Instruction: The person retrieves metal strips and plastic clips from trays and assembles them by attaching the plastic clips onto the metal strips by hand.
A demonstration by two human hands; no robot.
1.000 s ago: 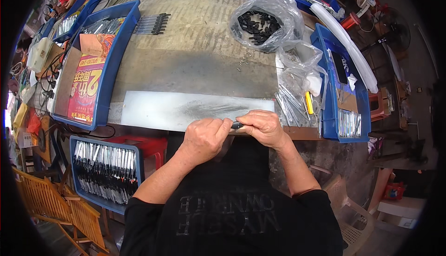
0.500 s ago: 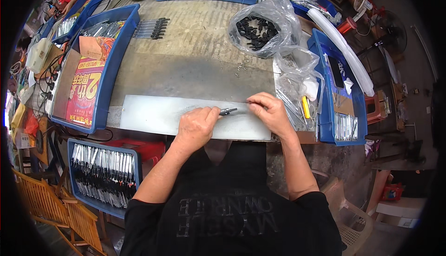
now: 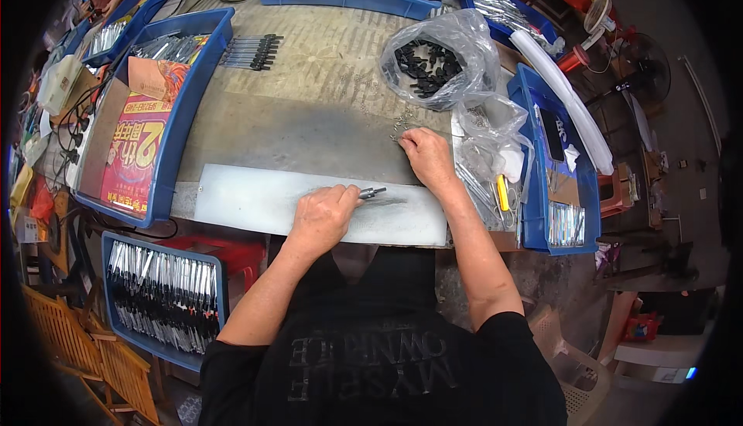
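My left hand [image 3: 320, 215] is closed round a slim dark pen-like piece [image 3: 374, 192], whose narrow black end sticks out past the thumb over the white board [image 3: 240, 198]. The rest of that piece is hidden in the fist. My right hand [image 3: 428, 159] has reached farther out. Its thumb and forefinger are pinched together at the edge of a scatter of tiny metal parts [image 3: 402, 123]; whatever is between the fingertips is too small to make out. Beyond it, a clear plastic bag [image 3: 480, 54] stands open, full of small black parts [image 3: 428, 68].
Several pen-like pieces [image 3: 254, 52] lie in a row at the far left. A blue bin [image 3: 224, 31] with a carton borders the left side, and a blue tray [image 3: 574, 240] the right. A yellow-handled tool [image 3: 503, 192] lies right of my arm. A full tray [image 3: 108, 279] stands lower left.
My right hand has moved away from the pen-like piece, forward and slightly left, to the tiny metal parts. My left hand keeps its hold and has barely shifted.
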